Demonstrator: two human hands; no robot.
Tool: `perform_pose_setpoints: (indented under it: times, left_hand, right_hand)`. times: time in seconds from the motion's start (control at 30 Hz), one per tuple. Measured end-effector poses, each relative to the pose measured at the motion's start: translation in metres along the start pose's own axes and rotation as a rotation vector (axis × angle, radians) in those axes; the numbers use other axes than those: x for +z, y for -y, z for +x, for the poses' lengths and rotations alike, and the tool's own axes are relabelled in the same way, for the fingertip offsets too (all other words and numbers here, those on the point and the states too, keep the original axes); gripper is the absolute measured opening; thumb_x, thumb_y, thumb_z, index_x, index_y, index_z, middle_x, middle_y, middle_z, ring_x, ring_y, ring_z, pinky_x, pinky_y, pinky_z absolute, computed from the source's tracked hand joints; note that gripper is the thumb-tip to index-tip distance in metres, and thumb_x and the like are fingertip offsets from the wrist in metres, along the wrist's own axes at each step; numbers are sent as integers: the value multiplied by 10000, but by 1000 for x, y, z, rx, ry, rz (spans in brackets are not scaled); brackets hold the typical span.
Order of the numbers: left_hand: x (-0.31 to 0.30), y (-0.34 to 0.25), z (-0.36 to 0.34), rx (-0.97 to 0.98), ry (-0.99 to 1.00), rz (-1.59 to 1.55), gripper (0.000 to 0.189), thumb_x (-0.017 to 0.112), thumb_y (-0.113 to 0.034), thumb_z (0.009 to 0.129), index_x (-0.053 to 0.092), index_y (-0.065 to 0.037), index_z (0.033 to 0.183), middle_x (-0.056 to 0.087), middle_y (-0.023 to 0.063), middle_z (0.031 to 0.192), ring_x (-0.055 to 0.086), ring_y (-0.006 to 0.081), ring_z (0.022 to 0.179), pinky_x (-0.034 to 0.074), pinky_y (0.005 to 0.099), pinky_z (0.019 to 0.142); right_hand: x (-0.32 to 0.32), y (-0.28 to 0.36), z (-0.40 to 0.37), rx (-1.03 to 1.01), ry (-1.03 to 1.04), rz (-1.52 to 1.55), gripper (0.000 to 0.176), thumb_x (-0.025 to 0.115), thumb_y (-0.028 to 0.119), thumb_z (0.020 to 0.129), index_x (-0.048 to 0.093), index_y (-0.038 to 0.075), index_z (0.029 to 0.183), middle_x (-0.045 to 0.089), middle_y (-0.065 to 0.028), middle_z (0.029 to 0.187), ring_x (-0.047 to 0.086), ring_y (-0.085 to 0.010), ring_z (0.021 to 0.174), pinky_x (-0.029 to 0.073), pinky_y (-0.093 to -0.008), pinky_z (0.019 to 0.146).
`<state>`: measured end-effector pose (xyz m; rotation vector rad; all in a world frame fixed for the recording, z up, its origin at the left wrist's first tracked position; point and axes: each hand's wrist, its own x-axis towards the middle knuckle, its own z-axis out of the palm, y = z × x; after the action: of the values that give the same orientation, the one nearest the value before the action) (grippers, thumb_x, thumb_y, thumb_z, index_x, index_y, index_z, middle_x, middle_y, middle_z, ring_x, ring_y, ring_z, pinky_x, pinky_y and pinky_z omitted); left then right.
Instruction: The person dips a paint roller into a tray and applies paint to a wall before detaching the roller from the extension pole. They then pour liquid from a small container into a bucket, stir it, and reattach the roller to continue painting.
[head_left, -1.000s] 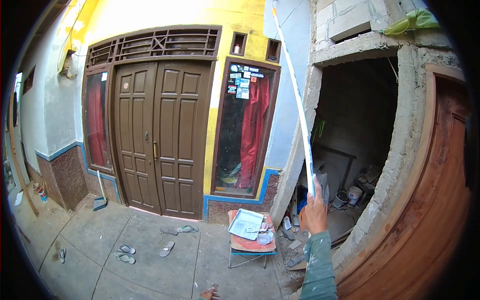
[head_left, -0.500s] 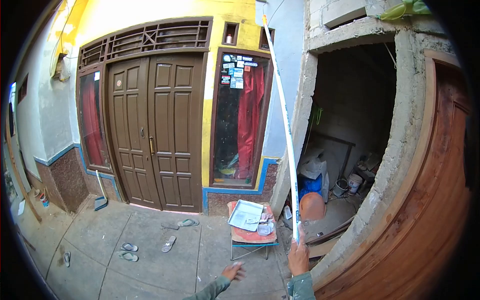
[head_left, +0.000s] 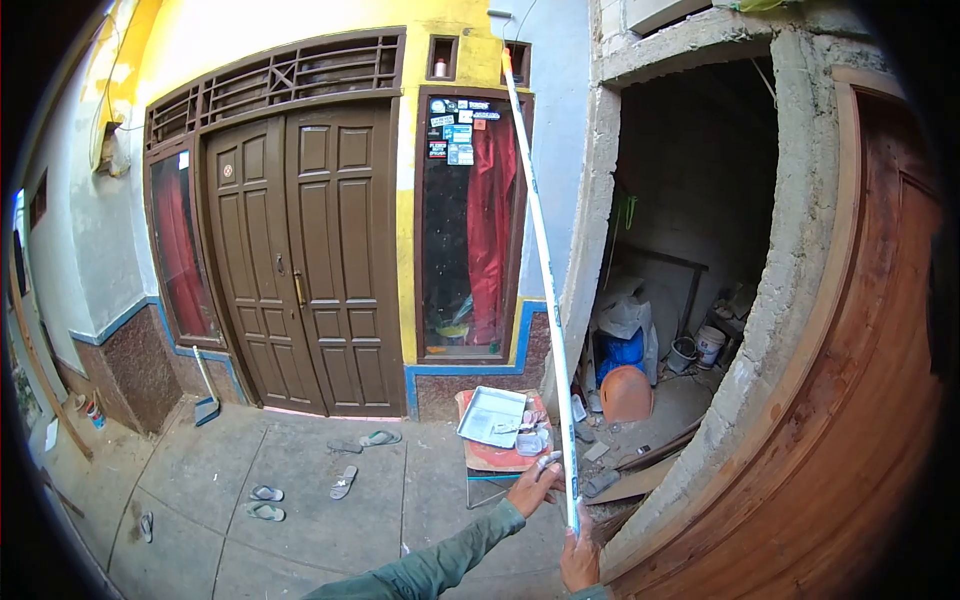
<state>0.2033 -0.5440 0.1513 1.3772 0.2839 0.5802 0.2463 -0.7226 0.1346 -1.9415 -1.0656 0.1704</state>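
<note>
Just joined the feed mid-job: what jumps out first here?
A long white pole rises through the middle of the view toward the top of the yellow wall, its lower end gripped by the right hand, the left hand open beside it. Left of it stands a brown double door; a metal tray lies on a folding stand at the wall's foot.

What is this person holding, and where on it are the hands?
A long white pole, gripped at its bottom end by the right hand; the left hand reaches toward it just above, grip unclear.
</note>
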Motion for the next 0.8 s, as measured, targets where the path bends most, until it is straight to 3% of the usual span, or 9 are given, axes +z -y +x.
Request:
perform_pose_setpoints:
  times: [0.03, 0.1, 0.13, 0.2, 0.3, 0.43, 0.5, 0.6, 0.8]
  left_hand:
    - [4, 2, -3, -5, -13, -11, 518, 446, -367, 937, 343, -52, 1335, 570, 92, 1029, 600, 179, 874, 511, 277, 636]
    - [10, 12, -8, -3, -30, 11, 514, 462, -359, 932, 353, -50, 1328, 561, 87, 1025, 595, 173, 868, 513, 275, 629]
    - [13, 13, -11, 1, -47, 33, 510, 478, -351, 927, 363, -49, 1322, 552, 83, 1021, 590, 167, 862, 514, 272, 621]
    - [19, 17, -19, -14, -64, 35, 510, 511, -335, 916, 378, -41, 1311, 559, 71, 989, 583, 135, 838, 514, 258, 601]
    - [27, 28, -27, 30, -36, 44, 488, 589, -267, 883, 419, 18, 1241, 631, 65, 849, 582, 93, 679, 504, 238, 517]
    - [31, 40, -34, 21, 19, 87, 430, 555, -261, 905, 421, -7, 1225, 638, 50, 873, 586, 84, 691, 493, 219, 559]
    - [40, 37, -43, 72, -24, 78, 401, 581, -237, 891, 453, 14, 1176, 643, 59, 837, 571, 77, 653, 489, 232, 503]
    - [44, 41, -55, 45, 10, 47, 398, 576, -227, 894, 450, 11, 1187, 640, 60, 846, 572, 80, 657, 493, 233, 519]
    - [56, 43, -57, 61, -2, 41, 391, 556, -225, 908, 444, 4, 1205, 626, 45, 859, 568, 79, 701, 485, 229, 564]
  right_hand:
    - [18, -38, -6, 2, -1, 1, 495, 379, 187, 920, 263, 118, 1396, 499, -270, 1204, 532, -474, 965, 419, -478, 808]
    - [74, -149, -23, -347, 26, -1156, 325, 459, 174, 886, 542, 40, 1171, 580, -174, 1054, 551, -322, 938, 445, -405, 813]
    - [76, -155, -31, -345, 29, -1153, 325, 459, 174, 886, 542, 40, 1171, 580, -174, 1054, 551, -322, 938, 445, -405, 813]
    - [78, -167, -48, -606, -375, -1446, 259, 482, 152, 851, 580, 45, 1065, 575, -159, 950, 542, -297, 860, 447, -413, 738]
    - [80, -175, -65, -526, -275, -1110, 260, 483, 177, 860, 582, 20, 1042, 571, -195, 971, 540, -330, 879, 447, -426, 753]
    - [47, -106, -79, -309, -150, -694, 283, 479, 203, 869, 575, 2, 1042, 568, -213, 959, 542, -341, 865, 447, -427, 764]
    - [11, -44, -80, 225, 126, -303, 310, 470, 215, 876, 557, -15, 1065, 570, -227, 975, 538, -366, 889, 438, -422, 812]
    - [43, -105, -99, 83, -9, -281, 358, 472, 251, 888, 543, -18, 1113, 578, -237, 1031, 537, -385, 957, 431, -419, 846]
    - [37, -118, -117, -50, -71, -398, 360, 514, 251, 876, 548, -17, 1114, 594, -215, 988, 557, -359, 916, 449, -404, 805]
